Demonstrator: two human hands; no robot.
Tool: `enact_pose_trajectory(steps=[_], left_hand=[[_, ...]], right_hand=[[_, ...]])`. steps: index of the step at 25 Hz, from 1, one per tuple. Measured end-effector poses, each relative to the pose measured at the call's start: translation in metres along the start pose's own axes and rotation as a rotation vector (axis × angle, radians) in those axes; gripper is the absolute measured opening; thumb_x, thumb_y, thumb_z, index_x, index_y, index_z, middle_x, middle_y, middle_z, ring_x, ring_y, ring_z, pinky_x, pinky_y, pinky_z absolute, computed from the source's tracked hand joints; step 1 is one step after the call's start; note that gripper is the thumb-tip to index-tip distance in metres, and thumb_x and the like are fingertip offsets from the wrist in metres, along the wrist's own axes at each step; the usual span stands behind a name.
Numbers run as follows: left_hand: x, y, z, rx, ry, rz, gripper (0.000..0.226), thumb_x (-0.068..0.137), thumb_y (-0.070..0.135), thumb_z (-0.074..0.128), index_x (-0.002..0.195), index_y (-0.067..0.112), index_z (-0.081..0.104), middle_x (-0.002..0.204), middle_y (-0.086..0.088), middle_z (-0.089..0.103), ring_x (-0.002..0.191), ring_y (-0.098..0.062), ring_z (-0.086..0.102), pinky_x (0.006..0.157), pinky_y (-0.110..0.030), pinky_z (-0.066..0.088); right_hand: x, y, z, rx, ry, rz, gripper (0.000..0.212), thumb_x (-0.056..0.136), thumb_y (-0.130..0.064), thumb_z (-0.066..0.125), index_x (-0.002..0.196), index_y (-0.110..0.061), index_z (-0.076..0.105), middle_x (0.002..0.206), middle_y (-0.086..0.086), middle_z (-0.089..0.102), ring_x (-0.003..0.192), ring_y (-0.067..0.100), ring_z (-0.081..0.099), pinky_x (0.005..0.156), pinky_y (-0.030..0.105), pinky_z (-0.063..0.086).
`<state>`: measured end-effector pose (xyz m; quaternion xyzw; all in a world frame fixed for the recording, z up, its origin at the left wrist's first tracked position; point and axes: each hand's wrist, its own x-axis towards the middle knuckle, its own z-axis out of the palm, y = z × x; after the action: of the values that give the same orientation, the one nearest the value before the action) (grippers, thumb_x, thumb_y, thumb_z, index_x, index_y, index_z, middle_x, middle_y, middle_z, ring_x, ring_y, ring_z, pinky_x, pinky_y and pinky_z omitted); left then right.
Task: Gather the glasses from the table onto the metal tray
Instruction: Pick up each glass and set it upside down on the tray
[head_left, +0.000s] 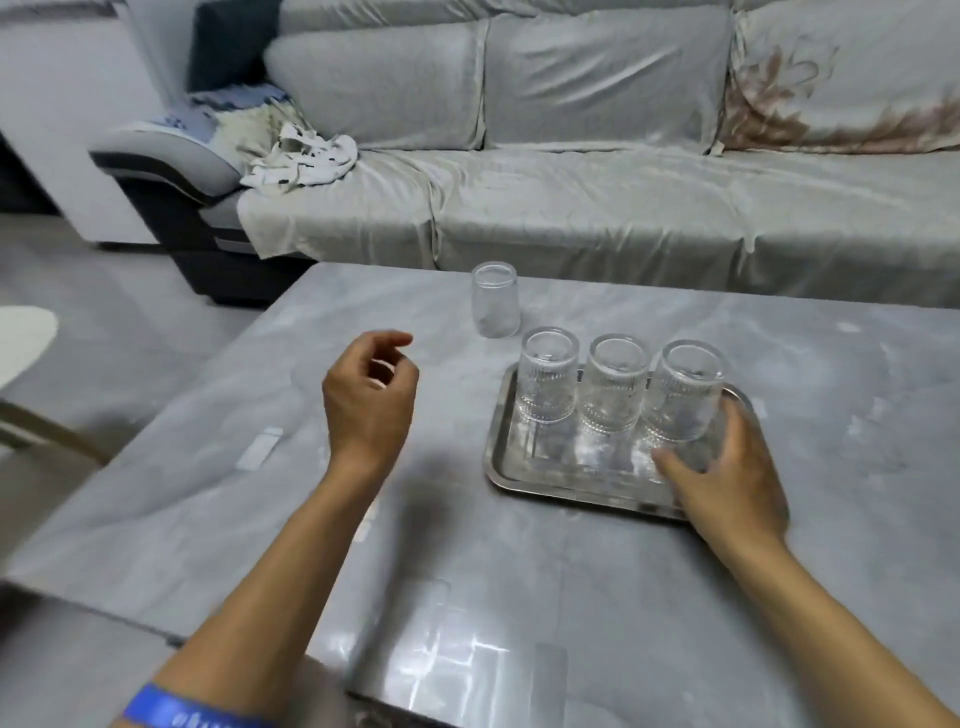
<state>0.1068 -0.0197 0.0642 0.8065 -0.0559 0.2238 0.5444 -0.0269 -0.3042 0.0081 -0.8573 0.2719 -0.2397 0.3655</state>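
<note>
A rectangular, shiny metal tray (506, 470) with a raised rim sits on the grey marble-patterned table (831, 467), right of centre, its long side running left to right. Three clear ribbed glass tumblers stand on it in a row along its far edge: the left glass (549, 374), the middle glass (615, 382) and the right glass (684, 389). Each appears to stand mouth down, long axis vertical, a likely way to keep them steady and draining on the tray. The right hand (727, 473) wraps the right glass low down, thumb on its near side and fingers curled round the far side, gripping it; whether the glass already rests on the tray or hangs just above it cannot be told. A fourth, smooth clear glass tumbler (495, 300) is not yet gathered: it stands upright-axised on the bare table just beyond the tray's far left corner, apart from the rim. The left hand (371, 395) hovers over the table, left of the tray and nearer than that lone glass, fingers loosely curled and holding nothing, thumb and forefinger slightly parted. Judging by its position, it is placed to reach for the last glass, and the task looks nearly complete.
</note>
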Motion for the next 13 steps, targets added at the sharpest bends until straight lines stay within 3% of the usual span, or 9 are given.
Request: enact_pose_trajectory(steps=[2,4,6,8,11,13], left_hand=[[0.021,-0.014,-0.026,0.18,0.092,0.026,0.041,0.074,0.026,0.066,0.113,0.032,0.059,0.11,0.006,0.062,0.097,-0.013,0.059,0.079,-0.028,0.052],[0.033,-0.037,-0.042,0.393,-0.032,-0.208,0.076,0.07,0.033,0.077,0.137,0.026,0.042,0.139,-0.006,0.047,0.124,-0.03,0.048,0.1,-0.044,0.044],[0.037,-0.055,-0.042,0.417,-0.198,-0.324,0.095,0.069,0.033,0.083,0.147,0.02,0.031,0.146,-0.013,0.039,0.128,-0.035,0.047,0.106,-0.046,0.041],[0.046,-0.06,-0.041,0.381,-0.168,-0.328,0.095,0.066,0.032,0.085,0.146,0.02,0.035,0.138,-0.013,0.046,0.12,-0.034,0.055,0.101,-0.047,0.046],[0.039,-0.039,-0.036,0.079,-0.091,-0.334,0.089,0.056,0.034,0.089,0.134,0.027,0.048,0.123,-0.004,0.058,0.106,-0.026,0.063,0.087,-0.04,0.053],[0.012,-0.011,-0.025,-0.258,-0.207,-0.309,0.079,0.049,0.033,0.09,0.12,0.03,0.056,0.114,0.001,0.063,0.096,-0.018,0.068,0.074,-0.032,0.057]], right_hand=[[-0.031,-0.003,0.002,-0.051,-0.071,-0.119,0.071,0.079,-0.02,0.076,0.141,-0.013,0.041,0.151,0.008,0.04,0.138,0.023,0.034,0.108,0.031,0.026],[-0.057,-0.015,0.007,-0.04,-0.191,-0.203,0.061,0.079,-0.009,0.075,0.135,-0.012,0.05,0.149,0.007,0.041,0.139,0.022,0.033,0.111,0.031,0.024],[-0.071,-0.029,0.009,-0.003,-0.265,-0.262,0.055,0.078,-0.002,0.072,0.128,-0.016,0.056,0.144,0.0,0.045,0.136,0.017,0.037,0.11,0.027,0.024],[-0.073,-0.043,0.011,0.09,-0.319,-0.273,0.052,0.075,0.008,0.065,0.119,-0.02,0.061,0.132,-0.003,0.057,0.123,0.015,0.051,0.103,0.027,0.037],[-0.069,-0.071,0.012,0.515,-0.501,0.128,0.038,0.081,0.008,0.064,0.11,-0.018,0.062,0.107,0.013,0.072,0.087,0.019,0.068,0.076,0.027,0.053],[-0.069,-0.094,0.021,0.914,-0.688,0.487,0.038,0.084,-0.017,0.07,0.119,-0.011,0.057,0.108,0.022,0.071,0.081,0.028,0.071,0.072,0.036,0.056]])
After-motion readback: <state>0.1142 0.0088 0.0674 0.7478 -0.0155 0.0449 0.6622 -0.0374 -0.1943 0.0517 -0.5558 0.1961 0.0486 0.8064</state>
